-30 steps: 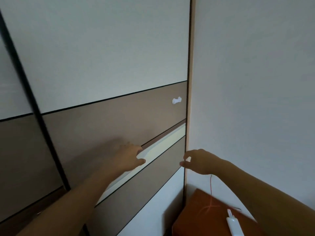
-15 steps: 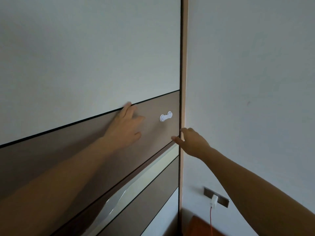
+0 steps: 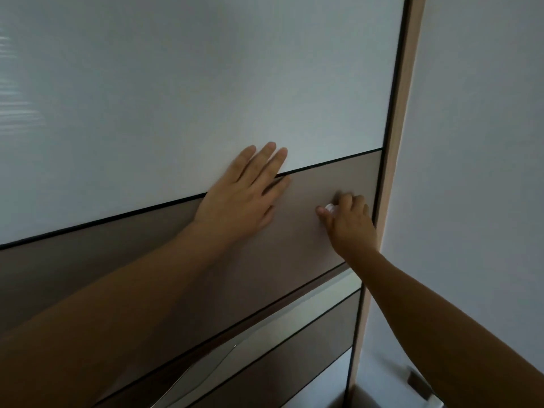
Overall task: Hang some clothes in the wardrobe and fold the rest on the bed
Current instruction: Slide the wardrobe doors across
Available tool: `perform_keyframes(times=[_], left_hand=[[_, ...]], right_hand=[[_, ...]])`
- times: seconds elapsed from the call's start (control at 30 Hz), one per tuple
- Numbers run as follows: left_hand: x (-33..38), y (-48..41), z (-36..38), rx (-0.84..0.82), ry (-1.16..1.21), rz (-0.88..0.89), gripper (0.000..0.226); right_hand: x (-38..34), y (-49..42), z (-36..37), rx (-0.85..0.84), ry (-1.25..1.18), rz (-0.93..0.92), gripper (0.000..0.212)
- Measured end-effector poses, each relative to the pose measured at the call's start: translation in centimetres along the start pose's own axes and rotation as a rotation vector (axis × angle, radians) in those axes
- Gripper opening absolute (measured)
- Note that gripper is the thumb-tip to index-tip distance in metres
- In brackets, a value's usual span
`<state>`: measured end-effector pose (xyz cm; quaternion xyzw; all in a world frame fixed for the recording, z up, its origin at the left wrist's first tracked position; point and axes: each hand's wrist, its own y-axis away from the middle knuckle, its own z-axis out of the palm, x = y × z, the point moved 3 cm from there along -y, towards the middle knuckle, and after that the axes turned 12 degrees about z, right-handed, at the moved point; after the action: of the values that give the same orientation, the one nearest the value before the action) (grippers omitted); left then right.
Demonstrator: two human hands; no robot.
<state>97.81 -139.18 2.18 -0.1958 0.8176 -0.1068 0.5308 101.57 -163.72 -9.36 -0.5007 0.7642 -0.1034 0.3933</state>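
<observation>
A: Faced a dim corner of the room; saw a pale wall (image 3: 471, 172) on the right and, just beside it, a beige side post (image 3: 404, 128). Noted what on the left of the post?

B: Noted the wardrobe door (image 3: 176, 83), closed and filling nearly all the view; made out a whitish upper panel (image 3: 294, 69) over a brown band (image 3: 318, 254), divided by a thin black line; lower down, noticed a shiny strip (image 3: 265, 331) running slantwise, with another brown band under it.

A: Found the left hand where?

B: Found the left hand (image 3: 241, 198) laid flat against the door, across the black line; saw its fingers straight and close together, released, grasping nothing; fingertips on the whitish panel, palm on the brown band.

A: And the right hand?

B: Spotted the right hand (image 3: 350, 222) on the brown band, near the right edge of the door, beside the left hand but apart from it; saw its fingers curled round a small white knob (image 3: 331, 208); could see only a little of the knob, and blurred.

A: Saw anything lower?

B: Noticed a grey socket plate (image 3: 416, 382) on the wall at the bottom right, just under the right forearm; could not tell more about it.
</observation>
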Motion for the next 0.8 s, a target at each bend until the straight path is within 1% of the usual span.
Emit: perform_keyframes(times=[0.07,0.1,0.2,0.37,0.53,0.7,0.8], left_hand=[[0.1,0.1,-0.1,-0.005,-0.009,-0.004,0.053],[0.1,0.2,-0.1,-0.004,-0.014,-0.007,0.053],[-0.1,0.7,-0.4,-0.008,-0.034,-0.009,0.054],[-0.8,3.3,-1.1,-0.003,-0.053,-0.003,0.054],[-2.3,8.2,-2.3,0.007,-0.059,-0.003,0.055],[-4.2,14.7,-4.2,0.010,-0.080,-0.005,0.054],[-5.5,19.1,-5.5,0.013,-0.098,0.000,0.059]], right_hand=[[0.3,0.1,0.2,0.066,-0.008,-0.037,0.058],[0.3,0.1,0.2,0.071,-0.007,-0.035,0.057],[0.0,0.4,0.5,0.042,-0.001,0.005,0.056],[-2.3,2.5,0.0,0.021,0.007,0.006,0.056],[-6.4,6.2,-0.5,0.034,0.057,-0.026,0.052],[-11.4,11.0,-0.7,0.042,0.075,-0.033,0.054],[-15.0,14.3,-1.2,0.037,0.129,-0.077,0.054]])
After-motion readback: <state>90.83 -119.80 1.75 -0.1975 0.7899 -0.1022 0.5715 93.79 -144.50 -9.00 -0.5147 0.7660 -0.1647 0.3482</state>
